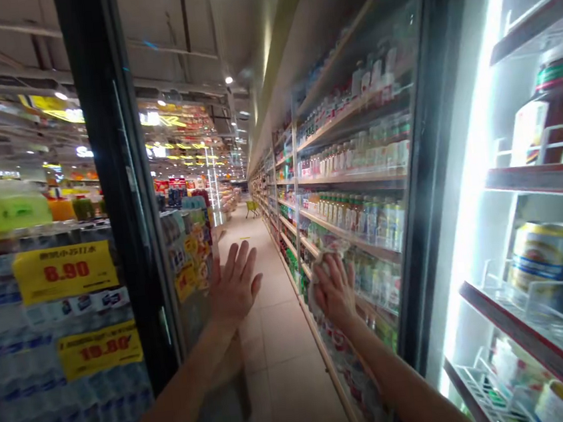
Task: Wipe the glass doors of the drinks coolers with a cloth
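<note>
A glass door (pixel 280 386) with dark frame edges stands open in front of me, and the aisle and shelves show through or in its glass. Against the pane, left of its middle, my left hand (pixel 234 286) lies flat with its fingers spread, holding nothing. To its right, my right hand (pixel 335 289) presses a pale, crumpled cloth (pixel 316 294) to the glass, its fingers bent over it. Part of the cloth is hidden under the palm.
On the right are lit cooler shelves (pixel 542 180) with bottles and cans (pixel 542 257). Stacked bottled drinks (pixel 50 363) with yellow price signs (pixel 65 271) stand on the left. A yellow cart (pixel 251 207) shows far down the aisle.
</note>
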{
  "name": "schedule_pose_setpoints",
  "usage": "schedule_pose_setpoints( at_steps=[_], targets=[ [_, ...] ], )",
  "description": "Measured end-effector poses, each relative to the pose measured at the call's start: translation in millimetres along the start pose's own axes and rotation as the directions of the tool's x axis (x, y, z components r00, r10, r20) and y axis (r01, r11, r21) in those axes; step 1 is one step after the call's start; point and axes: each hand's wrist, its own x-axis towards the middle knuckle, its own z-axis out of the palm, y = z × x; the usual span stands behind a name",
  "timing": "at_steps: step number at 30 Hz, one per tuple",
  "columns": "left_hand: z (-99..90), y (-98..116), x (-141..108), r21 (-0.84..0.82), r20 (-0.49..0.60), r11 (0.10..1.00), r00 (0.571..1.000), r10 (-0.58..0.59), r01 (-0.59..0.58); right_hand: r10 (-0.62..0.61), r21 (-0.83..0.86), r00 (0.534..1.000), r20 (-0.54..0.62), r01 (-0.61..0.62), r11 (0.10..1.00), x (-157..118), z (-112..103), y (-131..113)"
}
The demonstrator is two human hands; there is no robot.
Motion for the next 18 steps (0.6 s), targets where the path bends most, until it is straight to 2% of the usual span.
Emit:
schedule_pose_setpoints(
  at_steps=[1,2,4,5,6,7,8,11,13,15,16,18],
  targets=[
    [0.7,4.3,-1.2,-0.007,-0.003,0.999,0.999,-0.037,0.037,0.118,-0.035,0.993,-0.023,-0.118,0.992,-7.5,-3.4,17.4],
    [1.4,8.9,-2.4,-0.014,-0.007,0.997,0.997,-0.079,0.079,0.253,-0.064,0.966,-0.063,-0.256,0.964,-14.5,-6.9,35.5],
    [2.8,17.5,-4.4,-0.038,-0.015,0.988,0.989,-0.148,0.148,0.471,-0.068,0.868,-0.154,-0.485,0.872,-24.8,-11.8,64.2],
    [3.5,20.6,-5.0,-0.051,-0.017,0.985,0.986,-0.165,0.164,0.524,-0.053,0.832,-0.182,-0.54,0.84,-27.3,-12.5,70.5],
    [4.3,22.5,-5.4,-0.062,-0.023,0.984,0.985,-0.171,0.17,0.543,-0.037,0.818,-0.192,-0.559,0.829,-28.2,-11.8,69.9],
    [5.0,23.3,-5.4,-0.067,-0.03,0.984,0.985,-0.17,0.167,0.525,-0.026,0.831,-0.181,-0.538,0.842,-27.7,-10.0,62.5],
    [5.6,23.0,-5.1,-0.066,-0.036,0.985,0.986,-0.164,0.161,0.475,-0.018,0.866,-0.156,-0.483,0.875,-26.4,-7.3,49.2],
    [6.4,18.8,-3.7,-0.048,-0.039,0.988,0.988,-0.15,0.148,0.163,0.033,0.987,-0.018,-0.162,0.986,-22.2,2.1,-4.8],
    [5.4,16.6,-5.7,-0.048,-0.032,0.989,0.99,-0.14,0.139,-0.048,0.084,0.998,0.049,0.043,0.996,-24.0,5.6,-27.8],
    [2.9,17.1,-13.6,-0.075,-0.008,0.991,0.994,-0.113,0.112,-0.104,0.081,0.992,0.078,0.098,0.992,-32.0,4.9,-24.9],
    [1.4,18.6,-20.1,-0.096,0.008,0.991,0.996,-0.091,0.091,-0.07,0.053,0.994,0.079,0.066,0.996,-38.0,3.0,-13.8],
    [-1.7,23.7,-36.3,-0.146,0.049,0.988,0.998,-0.051,0.057,0.099,-0.034,0.994,0.048,-0.098,0.995,-51.0,-2.4,20.6]
  ],
)
